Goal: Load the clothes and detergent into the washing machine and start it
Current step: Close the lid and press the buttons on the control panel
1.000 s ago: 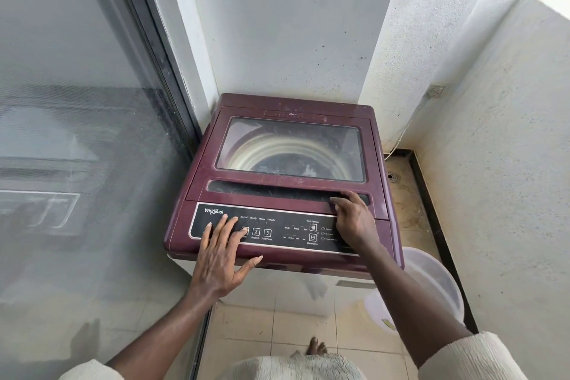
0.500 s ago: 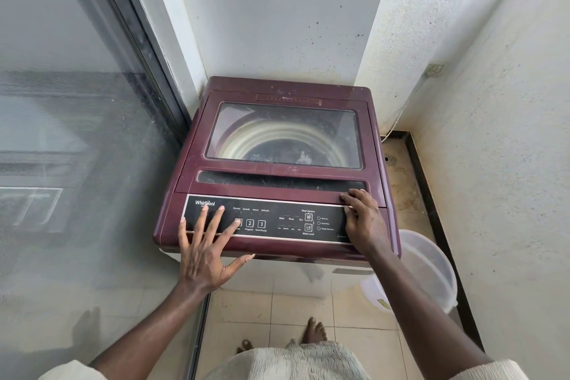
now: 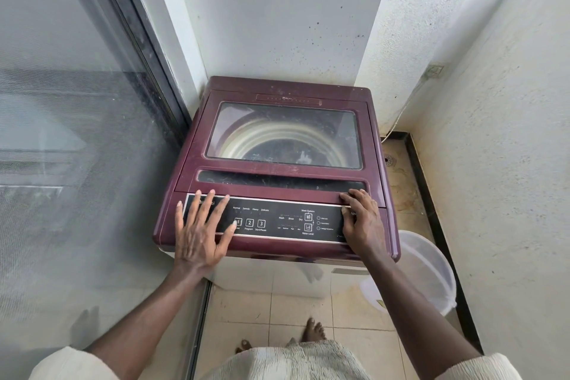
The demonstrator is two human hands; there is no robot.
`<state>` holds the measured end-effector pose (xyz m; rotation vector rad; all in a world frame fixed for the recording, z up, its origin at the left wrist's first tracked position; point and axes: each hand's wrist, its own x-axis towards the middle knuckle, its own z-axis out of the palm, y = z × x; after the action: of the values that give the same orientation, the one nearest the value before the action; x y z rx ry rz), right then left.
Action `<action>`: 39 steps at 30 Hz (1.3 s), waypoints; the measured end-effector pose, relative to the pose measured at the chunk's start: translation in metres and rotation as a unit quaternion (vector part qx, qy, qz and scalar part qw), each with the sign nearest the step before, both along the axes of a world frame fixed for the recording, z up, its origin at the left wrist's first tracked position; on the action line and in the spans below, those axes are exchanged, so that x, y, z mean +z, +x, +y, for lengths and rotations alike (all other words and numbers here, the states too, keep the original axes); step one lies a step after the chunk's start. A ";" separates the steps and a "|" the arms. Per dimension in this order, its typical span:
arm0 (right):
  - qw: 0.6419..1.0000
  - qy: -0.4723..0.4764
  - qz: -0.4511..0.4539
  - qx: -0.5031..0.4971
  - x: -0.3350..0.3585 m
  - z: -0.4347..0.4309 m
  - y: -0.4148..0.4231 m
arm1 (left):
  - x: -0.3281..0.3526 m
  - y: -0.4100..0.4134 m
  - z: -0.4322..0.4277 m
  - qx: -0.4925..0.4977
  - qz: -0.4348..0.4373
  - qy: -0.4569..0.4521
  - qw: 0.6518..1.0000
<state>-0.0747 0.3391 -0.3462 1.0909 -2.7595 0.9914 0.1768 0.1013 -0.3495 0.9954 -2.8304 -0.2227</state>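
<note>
Nearest the camera, a cream textured garment (image 3: 290, 361) covers the person's front, with bare toes (image 3: 313, 330) on pale floor tiles (image 3: 243, 302) just beyond it; two bare forearms in pushed-up cream sleeves (image 3: 481, 365) reach forward from the lower corners.

The left hand (image 3: 199, 233) lies flat and spread wide, palm down, fingers fanned, holding nothing; it rests on the left end of the black control panel (image 3: 287, 220) of a maroon top-loading washing machine (image 3: 274, 176), its thumb tip touching or just beside the button marked 1 (image 3: 238, 222); buttons 2 and 3 sit just to the right of that thumb.

The right hand (image 3: 362, 224) rests on the right end of the same panel, fingers loosely together and lightly curled, gripping nothing; its fingertips reach the front edge of the lid, at the right end of the dark recessed handle slot (image 3: 277, 180).

To the right of the right forearm, low beside the machine, stands a translucent white plastic bucket (image 3: 428, 271).

Beyond both hands the lid is closed; its tinted window (image 3: 287, 136) shows a pale drum ring with dark contents that cannot be made out clearly.

Left of the left hand runs a glass sliding door (image 3: 77, 133); behind the machine and to the right are white, speckled walls (image 3: 277, 15).
</note>
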 end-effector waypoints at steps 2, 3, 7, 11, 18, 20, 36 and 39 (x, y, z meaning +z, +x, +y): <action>1.000 0.004 0.006 0.000 0.000 0.001 0.001 | 0.002 -0.004 -0.008 0.007 0.001 -0.004 1.000; 1.000 0.005 0.010 0.000 0.000 0.000 0.002 | 0.002 -0.005 -0.011 0.008 0.002 -0.005 1.000; 1.000 0.016 0.020 -0.004 0.001 0.000 0.004 | 0.001 -0.009 -0.015 -0.001 -0.015 -0.010 1.000; 1.000 0.012 0.027 -0.005 0.000 0.000 0.003 | 0.000 -0.010 -0.014 0.000 -0.028 -0.011 1.000; 0.999 0.014 0.031 -0.009 -0.001 -0.001 0.005 | -0.001 -0.009 -0.014 -0.004 -0.026 -0.007 1.000; 0.999 0.013 0.032 -0.010 -0.001 -0.001 0.004 | -0.002 -0.009 -0.014 -0.005 -0.027 -0.007 1.000; 0.999 0.018 0.038 -0.012 -0.003 -0.001 0.005 | -0.003 -0.010 -0.014 -0.005 -0.015 0.001 1.000; 0.999 0.020 0.037 -0.013 -0.002 -0.001 0.005 | -0.002 -0.009 -0.014 -0.004 -0.016 0.000 1.000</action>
<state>-0.0696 0.3380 -0.3486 1.0704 -2.7392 0.8787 0.1675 0.0873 -0.3517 0.9971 -2.8628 -0.2089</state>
